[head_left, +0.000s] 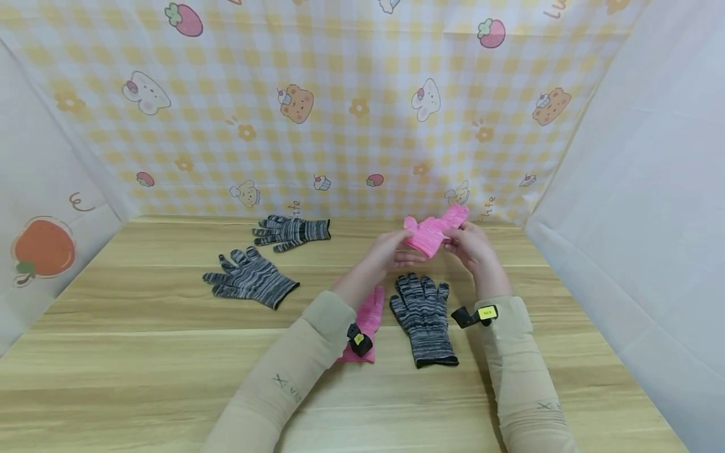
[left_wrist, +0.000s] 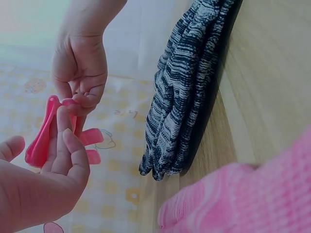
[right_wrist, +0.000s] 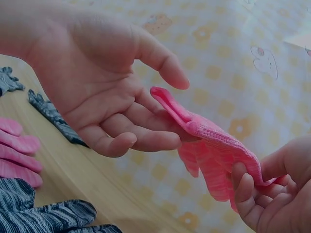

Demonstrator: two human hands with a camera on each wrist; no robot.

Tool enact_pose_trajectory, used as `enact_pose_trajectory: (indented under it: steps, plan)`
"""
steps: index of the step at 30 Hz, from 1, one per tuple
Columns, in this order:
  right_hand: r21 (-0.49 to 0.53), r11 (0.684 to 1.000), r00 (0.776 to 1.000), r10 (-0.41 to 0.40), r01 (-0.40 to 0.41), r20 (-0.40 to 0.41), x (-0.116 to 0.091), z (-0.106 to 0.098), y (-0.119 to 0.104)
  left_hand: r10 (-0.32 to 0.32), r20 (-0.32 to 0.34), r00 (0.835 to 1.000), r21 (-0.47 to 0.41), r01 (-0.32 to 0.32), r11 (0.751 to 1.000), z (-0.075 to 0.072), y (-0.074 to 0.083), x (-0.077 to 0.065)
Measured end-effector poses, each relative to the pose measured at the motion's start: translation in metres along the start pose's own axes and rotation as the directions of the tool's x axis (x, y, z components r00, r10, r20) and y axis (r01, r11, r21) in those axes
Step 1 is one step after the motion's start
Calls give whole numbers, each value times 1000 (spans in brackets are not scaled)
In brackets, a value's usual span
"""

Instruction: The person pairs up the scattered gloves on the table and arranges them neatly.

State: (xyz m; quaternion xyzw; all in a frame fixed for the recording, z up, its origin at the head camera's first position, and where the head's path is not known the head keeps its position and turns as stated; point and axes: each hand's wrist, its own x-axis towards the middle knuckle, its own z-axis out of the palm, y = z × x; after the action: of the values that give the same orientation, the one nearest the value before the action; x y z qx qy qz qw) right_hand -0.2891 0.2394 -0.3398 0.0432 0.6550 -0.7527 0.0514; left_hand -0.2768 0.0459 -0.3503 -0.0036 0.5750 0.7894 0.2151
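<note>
we see the right hand pinching the cuff edge of a pink glove. the left hand has its fingers loosely extended and touching the cuff, thumb apart from them; we cannot tell whether the fingertips reach inside. the pink glove is between both hands, above the table. we note a striped glove below the hands, a second pink glove partly behind the left forearm, and, left of the left hand, a near grey glove and a far grey glove.
</note>
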Motion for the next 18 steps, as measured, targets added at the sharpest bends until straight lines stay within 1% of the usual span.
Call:
enact_pose_trajectory:
  steps: [4, 8, 13, 18]
  plan:
    - [-11, 1000, 1000, -6, 6, 3, -4, 5, -5, 13, 23, 1000, -15, -12, 1000, -4, 1, -3]
    - [-31, 999, 999, -41, 42, 17, -7, 10, -7, 34, 41, 999, -25, -33, 999, -9, 2, -6]
    - [-55, 995, 995, -85, 87, 43, -10, 14, -10, 60, 31, 998, -30, -59, 998, -14, 7, -10]
    - [-114, 988, 993, -100, 107, 60, -17, 18, -15, 60, 23, 998, 6, -60, 998, -18, 11, -13]
